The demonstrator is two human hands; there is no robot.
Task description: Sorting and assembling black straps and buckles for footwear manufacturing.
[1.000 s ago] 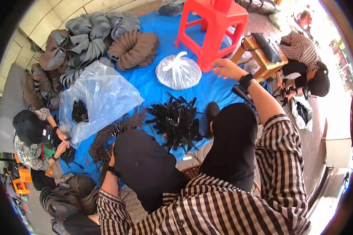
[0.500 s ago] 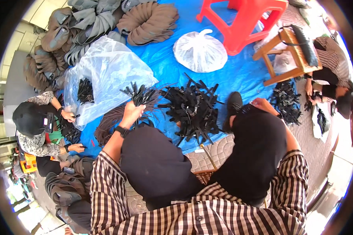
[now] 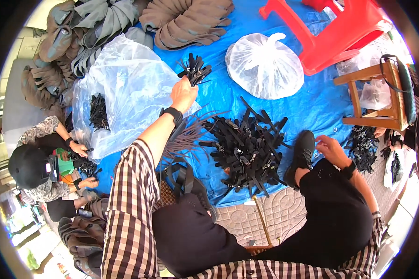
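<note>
My left hand (image 3: 184, 95) is stretched forward, closed around a bundle of black straps with small metal buckles (image 3: 194, 69). It is above the right edge of a clear plastic bag (image 3: 130, 86). A bunch of similar black straps (image 3: 98, 112) shows at the bag's left part. My right hand (image 3: 333, 149) is by my right knee and shoe, its fingers loosely bent and apart, with nothing visible in them. Between my feet and the bag is a big heap of black buckled straps (image 3: 246, 151). Thin brown strips (image 3: 187, 139) lie under my left forearm.
A tied white plastic bag (image 3: 264, 67), a red plastic stool (image 3: 330, 46) and a wooden stool (image 3: 381, 93) stand beyond the heap on the blue tarp (image 3: 209, 100). Grey-brown stacked pieces (image 3: 186, 23) lie far left. One person (image 3: 30, 167) works at left, another (image 3: 393, 142) at right.
My left hand has moved forward and right with the strap bundle, over the bag's right edge. My right hand has come away from my knee into fuller view. My head view has shifted.
</note>
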